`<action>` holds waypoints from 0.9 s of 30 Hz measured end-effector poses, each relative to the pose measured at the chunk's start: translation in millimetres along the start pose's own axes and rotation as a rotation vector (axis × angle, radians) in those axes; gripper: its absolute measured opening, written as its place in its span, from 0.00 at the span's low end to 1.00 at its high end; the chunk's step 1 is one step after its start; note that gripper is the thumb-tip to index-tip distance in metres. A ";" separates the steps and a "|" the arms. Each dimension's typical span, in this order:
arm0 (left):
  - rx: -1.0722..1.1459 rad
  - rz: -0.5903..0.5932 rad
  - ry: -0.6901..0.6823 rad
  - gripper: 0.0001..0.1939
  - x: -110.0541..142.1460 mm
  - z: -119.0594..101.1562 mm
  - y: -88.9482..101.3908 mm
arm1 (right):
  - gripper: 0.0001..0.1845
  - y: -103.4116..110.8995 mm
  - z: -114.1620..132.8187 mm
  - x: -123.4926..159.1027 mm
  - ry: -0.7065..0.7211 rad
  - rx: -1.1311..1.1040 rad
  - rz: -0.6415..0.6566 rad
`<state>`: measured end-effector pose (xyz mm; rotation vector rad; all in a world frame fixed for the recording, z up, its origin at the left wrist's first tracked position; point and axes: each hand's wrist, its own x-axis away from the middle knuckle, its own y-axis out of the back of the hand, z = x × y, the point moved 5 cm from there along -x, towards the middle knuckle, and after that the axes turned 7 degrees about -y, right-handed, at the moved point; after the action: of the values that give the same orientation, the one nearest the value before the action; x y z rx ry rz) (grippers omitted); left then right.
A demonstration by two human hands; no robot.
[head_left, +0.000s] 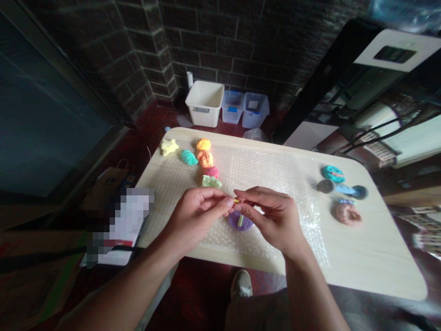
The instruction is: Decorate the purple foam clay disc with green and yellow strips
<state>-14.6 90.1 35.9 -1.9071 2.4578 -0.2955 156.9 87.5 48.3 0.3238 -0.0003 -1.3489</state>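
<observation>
My left hand (200,212) and my right hand (272,216) meet over the near middle of a light wooden table (361,257). Both pinch a tiny yellow bit of clay (236,201) between their fingertips. Just under them a flat purple clay disc (240,221) with a pale green strip on it lies on a bubble-wrap sheet (255,170). Several clay lumps sit at the far left of the sheet: yellow (169,146), teal (189,157), two orange (204,151), pink (212,172) and light green (211,182).
Finished clay pieces rest at the right: a teal round (333,173), a grey ball (325,186), a blue piece (349,190), a pinkish ring (346,212). A white bin (204,103) and two clear boxes (245,108) stand by the brick wall. My shoe (241,283) shows below the table.
</observation>
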 end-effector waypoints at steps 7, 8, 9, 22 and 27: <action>0.010 -0.037 -0.007 0.08 0.3 -0.4 1.6 | 0.04 2.5 -3.5 2.3 -0.072 -0.003 -0.040; 0.001 -0.036 -0.009 0.08 0.3 -1.0 1.4 | 0.04 1.8 -1.8 2.1 -0.063 0.014 -0.038; -0.009 -0.036 -0.011 0.08 0.2 -1.7 1.1 | 0.04 1.2 -0.2 1.9 -0.056 0.030 -0.037; -0.060 -0.007 -0.062 0.10 2.7 -1.5 1.6 | 0.05 -0.9 14.6 3.1 -0.031 0.162 0.017; -0.006 -0.004 -0.059 0.09 7.5 -7.6 1.1 | 0.04 1.7 14.6 5.6 -0.110 -0.022 -0.010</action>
<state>-18.6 84.2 43.9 -1.8949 2.4206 -0.2285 157.1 79.1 61.6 0.2304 -0.0757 -1.3746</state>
